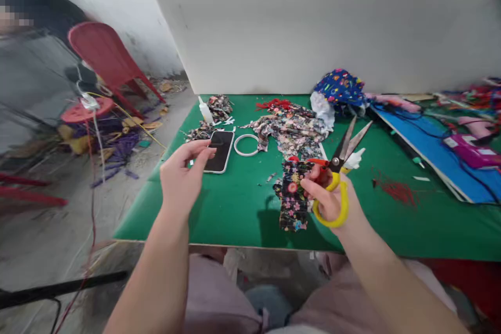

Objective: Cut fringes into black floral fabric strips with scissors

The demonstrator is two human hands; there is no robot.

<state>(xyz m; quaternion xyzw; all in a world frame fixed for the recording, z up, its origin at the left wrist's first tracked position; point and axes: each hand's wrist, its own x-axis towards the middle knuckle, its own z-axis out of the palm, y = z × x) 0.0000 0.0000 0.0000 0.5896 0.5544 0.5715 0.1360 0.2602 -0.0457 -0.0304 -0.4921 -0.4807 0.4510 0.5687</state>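
Note:
My right hand (329,198) has yellow-handled scissors (336,164) looped on its fingers, with the blades partly spread and pointing away from me. The same hand pinches a dark floral fabric strip (294,195), which hangs over the table. A small red item (319,162) shows by these fingers; its kind is unclear. My left hand (183,172) is raised near a phone (219,151), thumb and forefinger drawn together. Whatever lies between those fingertips, if anything, is too small to make out. Beyond the strip lies a heap of floral fabric scraps (293,128).
On the green table (235,209) are a white ring (246,145), a white bottle (205,110), a blue patterned cloth (340,86), red threads (397,190) and a blue board (434,151) with a magenta device (472,148). A red chair (102,55) stands left.

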